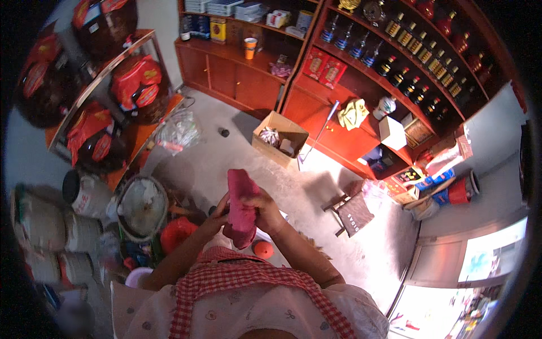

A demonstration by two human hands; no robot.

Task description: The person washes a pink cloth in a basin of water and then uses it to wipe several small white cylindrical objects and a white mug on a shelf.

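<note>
A folded dark pink cloth [241,207] is held up in front of my red-and-white checked apron. My right hand [266,209] grips its right side, with the fingers lying across the front. At its left edge my left hand [221,212] holds it, the fingers partly hidden behind the cloth. Below the cloth, an orange-red round object [263,250] is near the apron's edge. Something white shows behind my right wrist; I cannot tell what it is.
An open cardboard box [275,156] stands on the floor by red-brown cabinets [250,89]. A folding stool [353,214] is at the right. To the left are a round tub [143,207], a red basin [178,233], a plastic bag [178,129] and a rack with large dark jars [142,91].
</note>
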